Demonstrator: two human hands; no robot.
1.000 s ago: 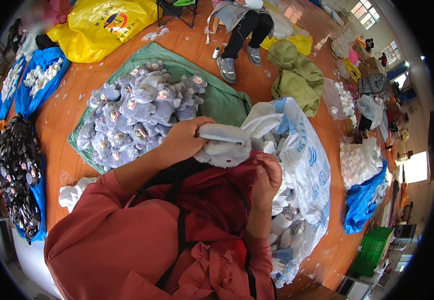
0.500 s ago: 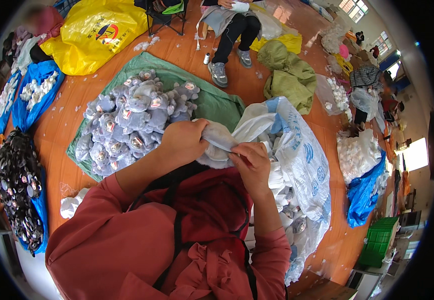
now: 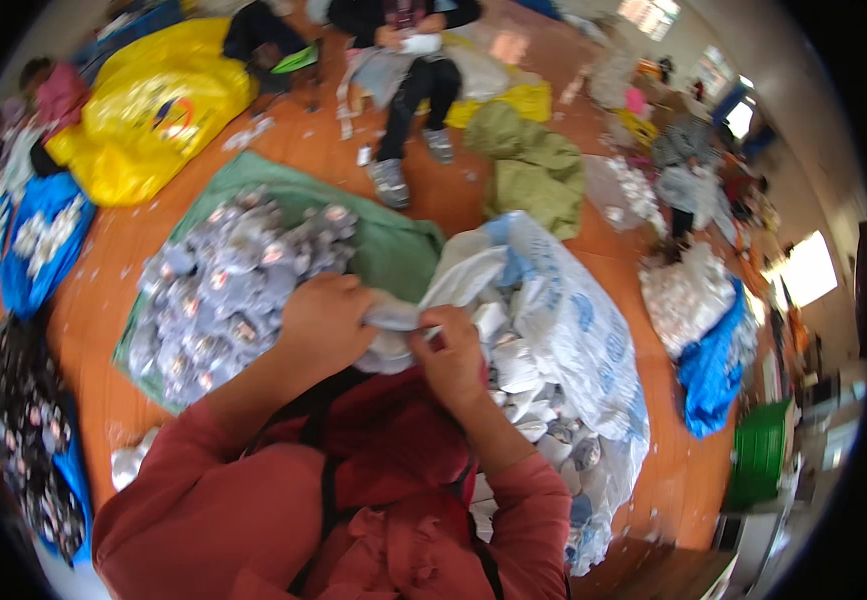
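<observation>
Between my two hands is a soft grey-and-white plush piece [image 3: 392,314], held just above my lap. My left hand [image 3: 329,318] is closed around its left end, the back of the hand toward me. On its right edge my right hand [image 3: 451,350] has the fabric pinched between thumb and fingers. Blur hides the finer detail at the fingertips. To the left of the hands lies a heap of grey plush toys [image 3: 239,285] on a green sheet [image 3: 394,252]. Close by my right arm, a white woven sack [image 3: 586,335] lies open with white and grey plush pieces [image 3: 526,375] in it.
Across from me sits a person in dark trousers [image 3: 416,110], holding something white. A yellow bag [image 3: 169,105] lies at the far left, an olive-green sack [image 3: 534,165] at the far middle. Black plush items [image 3: 29,400] are piled at left; a green crate [image 3: 759,455] stands at right.
The whole view has shifted and blurred, the surroundings sliding left and mostly down. Both hands still grip the plush piece, which now appears flatter and more covered by the fingers.
</observation>
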